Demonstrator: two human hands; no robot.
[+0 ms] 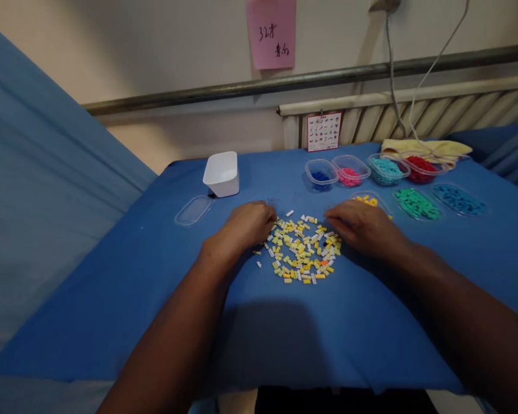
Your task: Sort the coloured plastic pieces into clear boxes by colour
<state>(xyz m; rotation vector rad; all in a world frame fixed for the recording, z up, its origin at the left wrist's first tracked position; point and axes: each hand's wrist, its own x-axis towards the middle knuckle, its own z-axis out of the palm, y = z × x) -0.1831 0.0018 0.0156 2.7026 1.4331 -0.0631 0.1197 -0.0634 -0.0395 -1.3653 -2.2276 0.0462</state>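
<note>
Small yellow and white toy bricks (302,250) lie scattered in a loose round patch on the blue cloth, with a few orange ones among them. At the patch's upper left edge is my left hand (252,221), fingers curled down and closed; whatever they hold is hidden. My right hand (365,224) hovers by the upper right edge, its thumb and fingers pinched together, and I cannot make out anything between them. Just behind the right hand, a shallow clear lid (382,201) bears yellow-orange bricks, partly covered by the hand.
A white tub (222,175) stands at the back left, with a clear lid (193,210) before it. Clear containers of dark blue (322,177), pink (349,177), turquoise (387,171) and red bricks (421,168) line the back right. Green (416,204) and teal bricks (460,198) lie nearer.
</note>
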